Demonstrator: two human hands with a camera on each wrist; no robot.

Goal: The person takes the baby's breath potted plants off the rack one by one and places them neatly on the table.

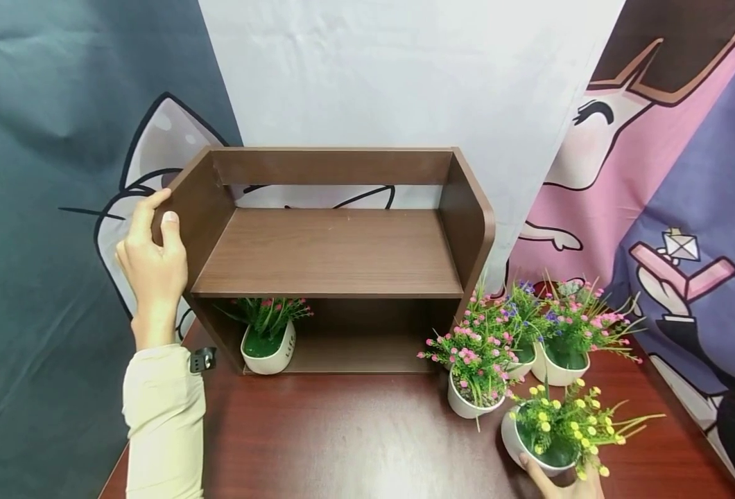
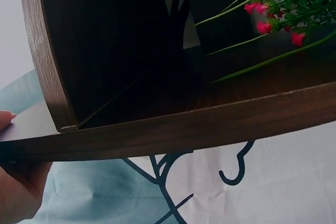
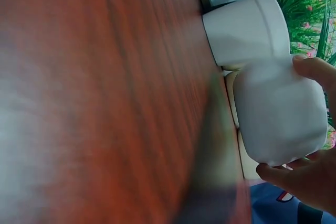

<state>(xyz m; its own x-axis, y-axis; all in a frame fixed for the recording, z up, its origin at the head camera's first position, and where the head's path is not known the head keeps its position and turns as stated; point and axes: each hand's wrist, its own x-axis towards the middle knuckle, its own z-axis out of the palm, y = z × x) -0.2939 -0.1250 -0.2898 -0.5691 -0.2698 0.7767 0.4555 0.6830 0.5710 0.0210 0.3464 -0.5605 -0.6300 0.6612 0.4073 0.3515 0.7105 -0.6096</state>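
Note:
A brown wooden two-tier shelf (image 1: 336, 253) stands on the table. My left hand (image 1: 154, 256) grips the edge of its left side panel (image 1: 202, 208), thumb on one face and fingers on the other; the left wrist view shows the board between them. At the lower right, my right hand (image 1: 564, 485) holds a white pot (image 3: 281, 111) of yellow flowers (image 1: 567, 419), thumb and fingers around its sides. The pot's underside faces the right wrist camera. Inside the lower tier, at the left, sits a white pot with red flowers (image 1: 270, 346), its front marked with letters.
Right of the shelf stand a white pot of pink flowers (image 1: 473, 388) and, behind it, pots with blue flowers (image 1: 520, 326) and pink flowers (image 1: 564, 346). The reddish-brown table (image 1: 342, 436) reaches forward from the shelf. A printed cloth (image 1: 405, 76) hangs behind.

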